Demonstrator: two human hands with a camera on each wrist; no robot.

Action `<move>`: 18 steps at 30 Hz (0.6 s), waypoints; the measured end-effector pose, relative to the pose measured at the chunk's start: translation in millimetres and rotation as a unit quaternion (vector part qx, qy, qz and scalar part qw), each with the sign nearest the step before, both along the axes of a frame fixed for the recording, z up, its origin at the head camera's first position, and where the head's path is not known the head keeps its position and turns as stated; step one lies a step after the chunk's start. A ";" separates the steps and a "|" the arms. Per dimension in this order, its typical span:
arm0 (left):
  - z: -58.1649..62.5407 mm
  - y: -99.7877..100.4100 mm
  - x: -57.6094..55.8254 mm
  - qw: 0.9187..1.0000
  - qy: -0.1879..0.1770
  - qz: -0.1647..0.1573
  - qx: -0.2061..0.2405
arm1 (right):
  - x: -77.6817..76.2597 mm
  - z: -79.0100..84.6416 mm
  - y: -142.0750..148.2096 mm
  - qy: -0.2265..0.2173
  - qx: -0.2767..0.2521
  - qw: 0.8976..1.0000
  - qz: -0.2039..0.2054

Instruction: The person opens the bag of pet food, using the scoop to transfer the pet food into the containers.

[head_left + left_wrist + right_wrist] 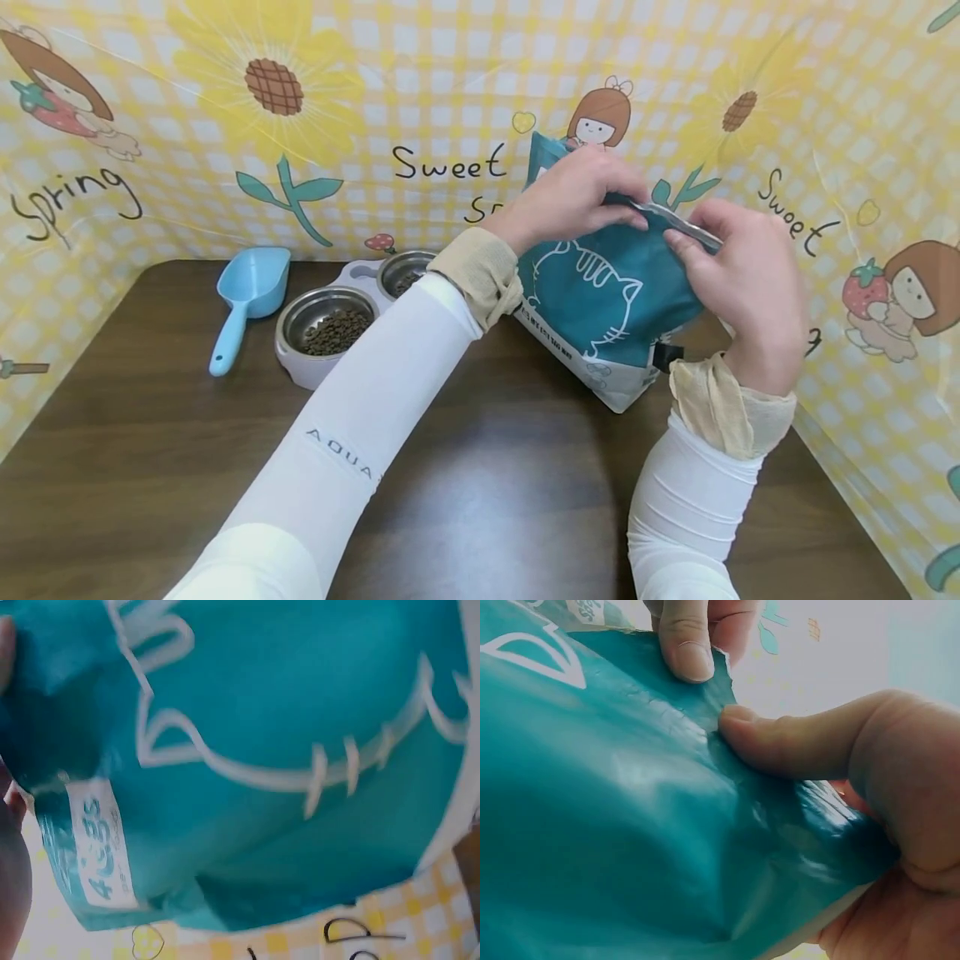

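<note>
A teal bag with a white cat outline and a pale bottom stands on the table at the right, its top edge pinched by both hands. My left hand grips the middle of that edge between thumb and fingers. Farther right, my right hand pinches the same edge near its corner. The right wrist view shows the right thumb pressing the teal film close to the left hand's thumb. In the left wrist view the front of the bag fills most of the picture; the left fingers are mostly out of it.
Left of the bag, a light double feeder holds two steel bowls with brown kibble; the left forearm partly covers it. A blue scoop lies at the far left of the brown table. A yellow checked cloth hangs behind.
</note>
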State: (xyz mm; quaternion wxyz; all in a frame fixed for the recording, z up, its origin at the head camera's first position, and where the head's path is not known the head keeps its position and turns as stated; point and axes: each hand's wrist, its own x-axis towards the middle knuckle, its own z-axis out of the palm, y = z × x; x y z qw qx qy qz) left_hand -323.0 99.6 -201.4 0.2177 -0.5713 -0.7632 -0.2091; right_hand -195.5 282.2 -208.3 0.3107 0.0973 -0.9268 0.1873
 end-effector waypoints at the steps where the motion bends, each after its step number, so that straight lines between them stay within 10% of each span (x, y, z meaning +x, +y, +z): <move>1: -0.3 -0.5 -0.8 1.000 0.001 -0.010 0.008 | 0.1 0.0 -0.4 0.001 0.001 1.000 0.001; 18: 11.0 -13.3 0.5 0.996 0.009 0.064 -0.058 | 0.1 0.3 -1.6 0.002 0.006 1.000 -0.005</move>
